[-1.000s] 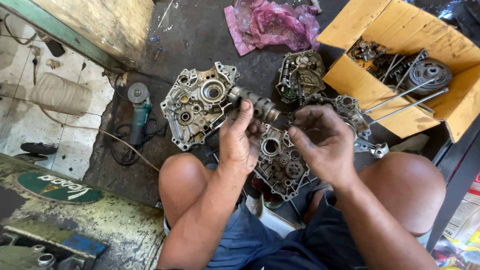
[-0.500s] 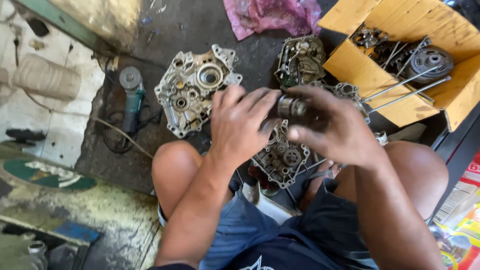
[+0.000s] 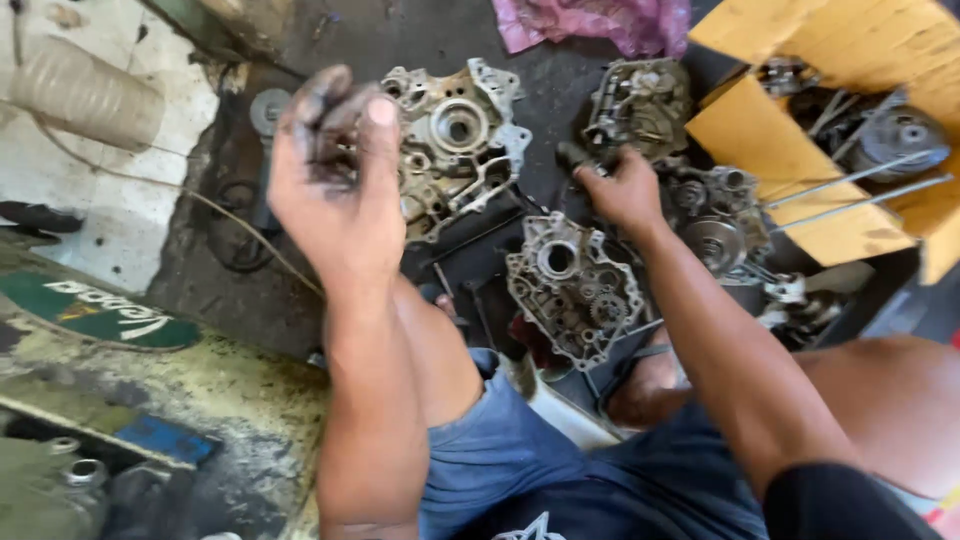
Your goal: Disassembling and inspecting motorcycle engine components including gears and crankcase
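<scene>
My left hand [image 3: 335, 185] is raised over the floor, greasy, fingers loosely spread, holding nothing. Just beyond it lies a grey crankcase half [image 3: 465, 135]. My right hand [image 3: 622, 192] reaches forward, closed around a dark gear shaft [image 3: 572, 157] whose end sticks out to the left. A second crankcase half [image 3: 573, 285] with small gears lies between my knees, below that hand. A third, dirtier case [image 3: 640, 100] sits just beyond the right hand.
An open cardboard box [image 3: 775, 140] at the right holds engine parts and long metal rods [image 3: 860, 190]. Another engine piece [image 3: 715, 230] lies beside it. A pink cloth [image 3: 600, 20] is at the top. An angle grinder [image 3: 265, 115] with its cord lies at the left.
Both hands held the gear shaft together before. My left hand has let go and lifted toward the left; my right hand has moved the shaft forward, toward the far case.
</scene>
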